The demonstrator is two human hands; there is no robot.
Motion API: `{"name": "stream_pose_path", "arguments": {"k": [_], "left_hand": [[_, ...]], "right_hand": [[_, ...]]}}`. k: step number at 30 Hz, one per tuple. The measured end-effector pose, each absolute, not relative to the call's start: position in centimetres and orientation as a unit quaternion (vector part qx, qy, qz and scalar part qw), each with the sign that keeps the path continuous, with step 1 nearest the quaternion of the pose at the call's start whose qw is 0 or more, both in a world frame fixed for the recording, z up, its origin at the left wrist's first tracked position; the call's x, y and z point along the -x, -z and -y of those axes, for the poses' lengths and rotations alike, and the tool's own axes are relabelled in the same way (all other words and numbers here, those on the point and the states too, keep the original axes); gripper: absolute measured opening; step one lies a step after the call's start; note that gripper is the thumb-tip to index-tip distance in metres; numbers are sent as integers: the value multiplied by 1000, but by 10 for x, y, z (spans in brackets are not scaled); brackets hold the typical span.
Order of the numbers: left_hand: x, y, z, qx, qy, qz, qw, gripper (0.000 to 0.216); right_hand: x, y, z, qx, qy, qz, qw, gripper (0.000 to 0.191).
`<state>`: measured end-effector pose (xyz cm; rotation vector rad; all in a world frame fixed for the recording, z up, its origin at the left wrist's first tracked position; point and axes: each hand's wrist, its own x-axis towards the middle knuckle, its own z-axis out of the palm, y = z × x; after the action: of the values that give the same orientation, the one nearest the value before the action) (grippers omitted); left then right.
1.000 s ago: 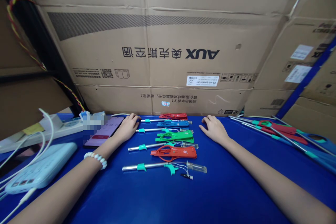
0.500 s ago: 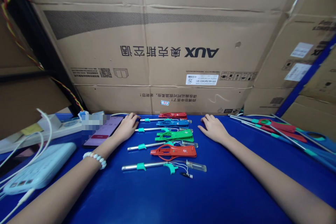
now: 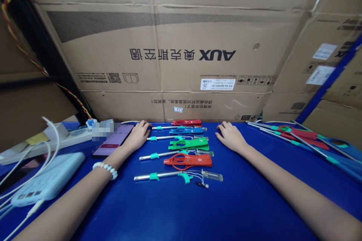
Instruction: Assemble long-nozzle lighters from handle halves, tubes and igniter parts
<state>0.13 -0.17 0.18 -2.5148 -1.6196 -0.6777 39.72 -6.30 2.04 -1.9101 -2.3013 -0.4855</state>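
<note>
My left hand (image 3: 140,134) rests palm down on the blue table, between a phone and the left ends of the lighter parts, holding nothing. Across the row, my right hand (image 3: 230,136) also lies palm down and holds nothing. Both have their fingers a little bent and apart. Between them are lighter handle shells: a far red one (image 3: 187,122), a blue one (image 3: 186,131), a green one (image 3: 190,144) and a near red one (image 3: 189,160). Alternating with these lie lighter inner assemblies, the nearest assembly (image 3: 166,175) showing a metal tube, teal trigger, white wires and clear fuel tank.
At far right, several long lighters (image 3: 309,135) with red and blue handles lie in a pile. The phone (image 3: 117,141), a light-blue power bank (image 3: 49,180) with white cables and a power strip (image 3: 75,134) are at left. A cardboard wall (image 3: 181,30) stands behind.
The view has shifted very slightly. Both hands rest in almost the same places, and the lighter parts lie as before.
</note>
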Motion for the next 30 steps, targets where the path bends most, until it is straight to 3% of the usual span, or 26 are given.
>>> {"name": "stream_pose_path", "arguments": {"k": [10, 18, 26, 30], "left_hand": [[-2, -5, 3, 812, 260, 522, 4, 29], [-26, -40, 36, 804, 352, 480, 9, 25], [-85, -65, 94, 905, 282, 318, -20, 20], [-102, -68, 118, 938, 232, 257, -27, 25]], "right_hand": [[-406, -28, 66, 664, 154, 729, 67, 22], [-412, -50, 73, 665, 151, 722, 115, 20], [-361, -77, 107, 493, 90, 850, 162, 14], [-340, -74, 127, 387, 21, 909, 151, 25]]}}
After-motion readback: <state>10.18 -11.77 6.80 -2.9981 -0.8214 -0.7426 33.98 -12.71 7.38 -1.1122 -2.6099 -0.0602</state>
